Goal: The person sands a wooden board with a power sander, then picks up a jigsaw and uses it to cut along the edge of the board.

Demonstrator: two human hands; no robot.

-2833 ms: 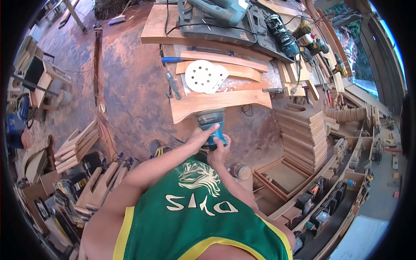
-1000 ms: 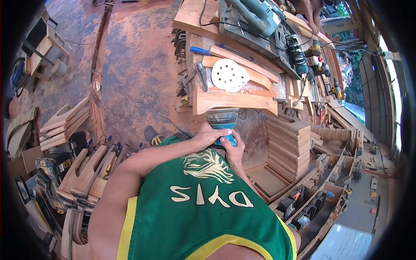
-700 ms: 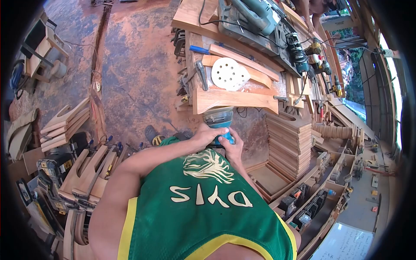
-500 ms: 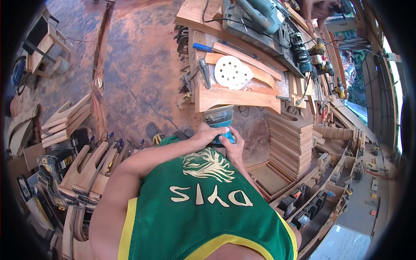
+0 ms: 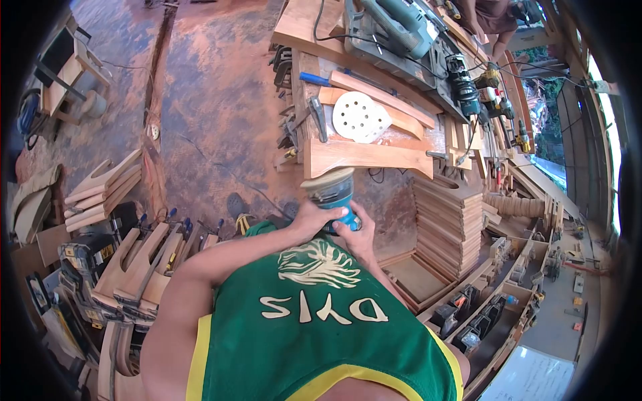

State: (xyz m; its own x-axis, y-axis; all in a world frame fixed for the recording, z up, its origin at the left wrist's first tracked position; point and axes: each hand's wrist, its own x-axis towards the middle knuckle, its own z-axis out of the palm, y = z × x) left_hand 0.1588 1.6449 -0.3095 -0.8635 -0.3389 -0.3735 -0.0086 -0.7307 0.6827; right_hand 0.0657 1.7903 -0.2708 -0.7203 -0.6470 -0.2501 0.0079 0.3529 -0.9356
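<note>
A teal random orbital sander [image 5: 333, 197] is held between my two hands, its round pad tilted up at the lower edge of a curved wooden piece [image 5: 368, 157]. My left hand [image 5: 315, 219] wraps the sander from the left, thumb across its body. My right hand [image 5: 358, 234] grips the same body from the right, with its thumb close to the left one. The wooden piece lies along the near side of the workbench [image 5: 435, 137]. Just behind it are white perforated sanding discs [image 5: 358, 119], and a metal clamp [image 5: 317, 117] sits to the left.
A large grey-teal power tool [image 5: 404, 27] and several drills [image 5: 491, 93] lie farther back on the bench. To the right rises a tall stack of wooden pieces [image 5: 448, 224]. Cut wooden parts [image 5: 137, 271] stand at the left. Another person's arm [image 5: 505, 43] shows at the top right.
The sander and both hands have shifted slightly left, and the sander's pad has tilted further to the left along the wooden piece's edge.
</note>
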